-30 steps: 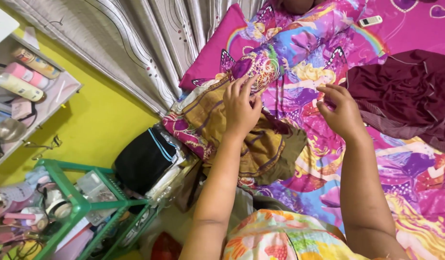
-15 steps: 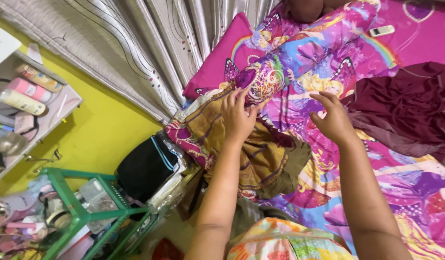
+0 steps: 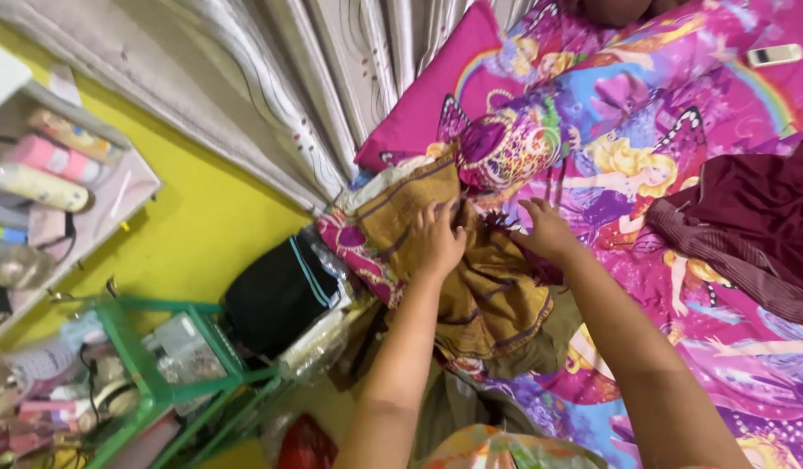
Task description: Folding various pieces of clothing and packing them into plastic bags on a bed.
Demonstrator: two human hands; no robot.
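A pile of folded patterned cloths, mustard brown with pink edges, lies at the left edge of a bed covered in a bright pink cartoon-print sheet. My left hand rests flat on top of the brown cloth, fingers spread. My right hand touches the cloth's far right side, fingers bent over a dark maroon fold; whether it grips the fabric is unclear. A round purple-and-gold patterned piece sits just beyond both hands.
A dark maroon garment lies crumpled at the right. A white remote rests far back. Grey striped curtains hang behind. A black folded bundle tops a green rack; a shelf of bottles is at left.
My right hand has dropped from hovering above the sheet down onto the right side of the brown cloth. My left hand stays on the cloth. The camera has shifted left.
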